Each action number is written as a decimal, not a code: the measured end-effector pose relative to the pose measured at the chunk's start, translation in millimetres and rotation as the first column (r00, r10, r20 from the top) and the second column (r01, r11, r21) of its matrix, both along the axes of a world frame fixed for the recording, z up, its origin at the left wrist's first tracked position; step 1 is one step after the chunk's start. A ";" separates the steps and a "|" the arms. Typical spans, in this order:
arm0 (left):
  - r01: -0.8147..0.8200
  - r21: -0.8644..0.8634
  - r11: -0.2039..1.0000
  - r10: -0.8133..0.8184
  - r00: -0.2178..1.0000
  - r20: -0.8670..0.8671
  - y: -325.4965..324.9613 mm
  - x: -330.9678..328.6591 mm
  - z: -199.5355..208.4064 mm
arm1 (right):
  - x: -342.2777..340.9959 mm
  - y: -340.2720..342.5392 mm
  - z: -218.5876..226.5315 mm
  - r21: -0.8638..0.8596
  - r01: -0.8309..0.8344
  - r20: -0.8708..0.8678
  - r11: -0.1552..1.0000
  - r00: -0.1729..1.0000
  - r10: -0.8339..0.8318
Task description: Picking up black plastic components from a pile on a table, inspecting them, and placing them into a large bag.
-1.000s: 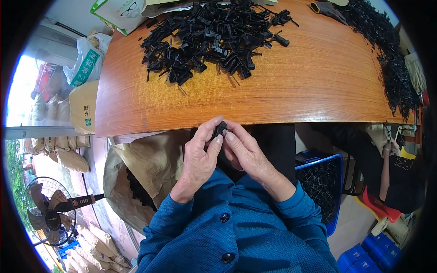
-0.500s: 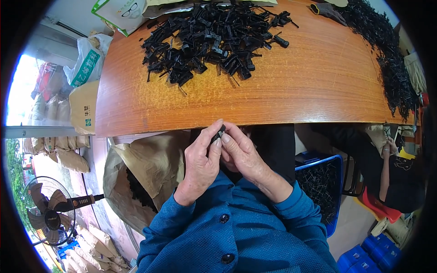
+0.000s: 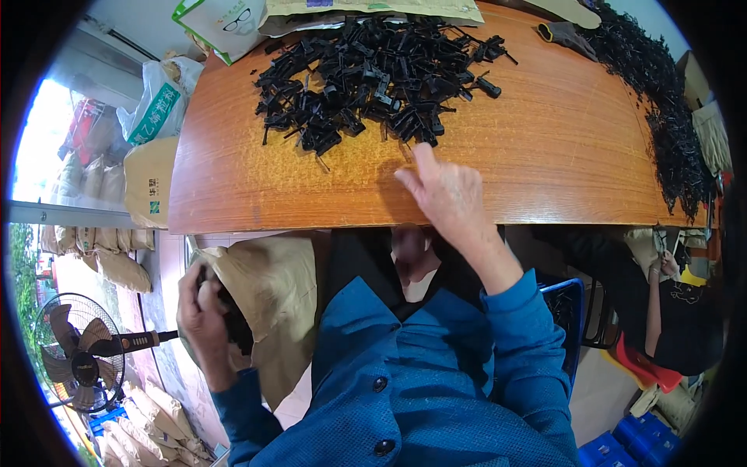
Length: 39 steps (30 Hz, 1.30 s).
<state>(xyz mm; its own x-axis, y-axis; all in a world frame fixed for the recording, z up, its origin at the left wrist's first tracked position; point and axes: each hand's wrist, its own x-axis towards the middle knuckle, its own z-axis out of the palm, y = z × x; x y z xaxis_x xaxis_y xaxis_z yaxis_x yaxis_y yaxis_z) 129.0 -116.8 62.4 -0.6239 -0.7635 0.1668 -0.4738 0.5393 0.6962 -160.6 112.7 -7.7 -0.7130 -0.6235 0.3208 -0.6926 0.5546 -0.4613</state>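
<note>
My right hand (image 3: 453, 194) reaches over the table's near edge, thumb and index finger apart, and I see nothing held in it. Its index fingertip is at the near edge of a heap of small black plastic parts (image 3: 354, 82), several with thin stems. Off to the left, my left hand (image 3: 204, 315) is at the mouth of a tan paper sack (image 3: 276, 288). Motion smears its fingers, and whether something is between them cannot be made out. More black pieces (image 3: 237, 323) show inside the sack.
The wooden table (image 3: 311, 194) carries a long dark pile of thin black pieces (image 3: 657, 101) and a glove (image 3: 566, 39) on the right. A blue crate (image 3: 576, 342) stands below at right, near another person (image 3: 654, 303). A fan (image 3: 82, 350) is at left.
Both hands were together at the table edge around a small dark piece. They have parted: the left has gone down-left to the sack, the right forward to the heap.
</note>
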 end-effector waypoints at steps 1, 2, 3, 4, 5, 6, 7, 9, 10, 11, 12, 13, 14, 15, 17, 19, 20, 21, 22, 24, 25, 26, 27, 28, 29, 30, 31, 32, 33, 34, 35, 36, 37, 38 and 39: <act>-0.012 -0.023 1.000 0.013 0.998 0.063 -9.2 12.3 4.1 | -7.5 -1.1 -1.3 0.072 0.051 -0.038 0.996 0.998 -0.049; -0.010 -0.023 1.000 0.011 0.998 0.061 -15.0 18.7 3.7 | -14.1 -1.9 -3.3 0.142 0.106 -0.079 0.984 0.992 -0.095; 0.081 -0.150 0.985 -0.053 0.981 0.185 -19.0 26.8 1.1 | -18.7 -4.6 -9.5 0.141 0.102 -0.081 0.985 0.993 -0.091; 0.185 -0.261 0.947 -0.098 0.944 0.314 -24.5 36.2 -4.0 | -23.7 -6.4 -18.5 0.112 0.083 -0.119 0.990 0.990 -0.070; 0.222 -0.338 0.915 -0.020 0.860 0.511 -40.7 56.6 -21.8 | -27.2 -7.1 -21.5 0.082 0.063 -0.158 0.995 0.986 -0.050; 0.218 -0.337 0.916 -0.017 0.860 0.510 -37.9 55.2 -23.2 | -28.2 -6.8 -20.9 0.083 0.059 -0.159 0.995 0.986 -0.045; 0.233 -0.385 0.893 0.006 0.849 0.528 -32.5 53.1 -26.0 | -29.1 -6.1 -18.5 0.108 0.093 -0.159 0.990 0.984 -0.075; 0.246 -0.428 0.870 0.029 0.840 0.542 -15.3 41.2 -24.5 | -31.4 -4.4 -12.5 0.137 0.123 -0.164 0.983 0.981 -0.100; 0.109 -0.344 0.933 0.018 0.938 0.347 -2.6 27.4 -14.0 | -32.8 -2.7 -9.1 0.046 0.109 -0.139 0.993 0.985 -0.101; -0.011 -0.228 0.974 0.044 0.989 0.140 9.7 17.7 -7.4 | -33.9 -1.6 -7.6 -0.048 0.092 -0.111 0.995 0.989 -0.097; 0.004 -0.121 0.993 -0.006 1.000 -0.015 19.2 11.9 -6.8 | -38.6 1.5 -10.4 -0.049 0.090 -0.112 0.995 0.989 -0.095; 0.067 -0.001 0.998 -0.067 0.997 -0.047 36.3 -2.6 -4.2 | -46.0 4.1 -16.3 -0.254 0.045 0.135 0.966 0.991 -0.011; 0.132 0.115 0.985 -0.122 0.989 -0.087 54.8 -20.9 -3.6 | -49.3 3.6 -19.5 -0.452 0.050 0.348 0.890 0.929 0.124; 0.351 -0.055 0.935 -0.355 0.930 -0.093 66.5 -40.1 -8.6 | -45.9 -0.9 -18.3 -0.454 0.040 0.344 0.890 0.929 0.133; 0.553 0.202 0.808 -0.509 0.828 -0.234 92.6 -78.4 -11.7 | -37.0 1.9 -8.5 -0.457 0.228 0.701 0.860 0.688 0.189; 0.518 0.580 0.629 -0.366 0.855 -0.367 106.5 -101.7 -16.2 | -23.0 4.5 1.7 -0.458 0.261 0.789 0.850 0.559 0.254; 0.514 0.736 0.441 -0.249 0.858 -0.450 105.4 -113.3 -25.8 | -15.2 6.7 3.8 -0.452 0.297 0.854 0.841 0.417 0.312; 0.509 0.832 0.221 -0.119 0.861 -0.495 105.4 -123.9 -30.8 | -8.6 10.9 1.0 -0.484 0.242 0.831 0.841 0.430 0.354; 0.509 0.832 0.220 -0.121 0.861 -0.494 104.8 -131.6 -35.9 | 0.9 13.5 2.9 -0.508 0.215 0.815 0.834 0.432 0.386; 0.554 0.832 -0.029 0.024 0.833 -0.553 106.2 -146.4 -42.6 | 20.4 18.2 -0.9 -0.587 0.180 0.764 0.789 0.445 0.467; 0.568 0.819 -0.084 0.045 0.823 -0.566 107.4 -151.9 -41.7 | 29.6 20.7 -2.2 -0.548 0.188 0.800 0.815 0.404 0.444; 0.565 0.821 -0.084 0.043 0.825 -0.563 106.4 -152.1 -44.4 | 37.7 22.6 -3.3 -0.507 0.193 0.833 0.840 0.361 0.420; 0.561 0.825 -0.064 0.079 0.827 -0.556 105.6 -151.9 -48.4 | 45.7 21.0 -5.4 -0.548 0.201 0.815 0.812 0.347 0.464; 0.556 0.830 -0.044 0.114 0.828 -0.549 105.3 -151.7 -50.3 | 50.4 22.5 -6.1 -0.547 0.205 0.817 0.812 0.343 0.464; 0.550 0.835 -0.022 0.129 0.830 -0.543 106.9 -150.4 -49.9 | 54.5 23.9 -5.9 -0.535 0.195 0.829 0.822 0.305 0.468; 0.548 0.836 -0.025 0.126 0.831 -0.542 108.5 -150.4 -51.3 | 56.8 26.2 -5.3 -0.523 0.185 0.841 0.832 0.269 0.469; 0.543 0.839 0.017 0.103 0.834 -0.542 110.0 -149.8 -53.4 | 58.9 26.2 -18.2 -0.599 0.132 0.768 0.790 0.374 0.520; 0.539 0.841 0.058 0.079 0.837 -0.542 111.6 -149.3 -54.5 | 61.3 28.0 -25.6 -0.598 0.135 0.769 0.790 0.375 0.518; 0.538 0.841 0.059 0.078 0.837 -0.541 113.3 -148.8 -53.9 | 63.4 28.9 -29.2 -0.599 0.123 0.765 0.791 0.380 0.520; 0.516 0.846 0.131 0.047 0.850 -0.525 115.5 -148.5 -52.5 | 64.7 29.8 -30.8 -0.599 0.112 0.762 0.793 0.385 0.521; 0.494 0.846 0.203 0.018 0.861 -0.507 116.9 -148.5 -51.7 | 65.9 30.4 -30.3 -0.599 0.113 0.762 0.793 0.386 0.521; 0.493 0.846 0.201 0.017 0.862 -0.506 117.2 -147.7 -52.8 | 67.7 29.5 -22.9 -0.582 0.112 0.740 0.805 0.483 0.468; 0.504 0.815 0.285 -0.033 0.855 -0.517 117.4 -147.0 -54.4 | 69.0 29.5 -16.9 -0.564 0.113 0.709 0.818 0.574 0.410; 0.515 0.775 0.365 -0.085 0.848 -0.523 117.6 -146.3 -56.1 | 69.8 30.5 -13.9 -0.563 0.115 0.710 0.818 0.575 0.407; 0.515 0.775 0.366 -0.085 0.848 -0.523 117.3 -145.3 -57.2 | 70.3 30.9 -11.1 -0.569 0.112 0.691 0.814 0.602 0.400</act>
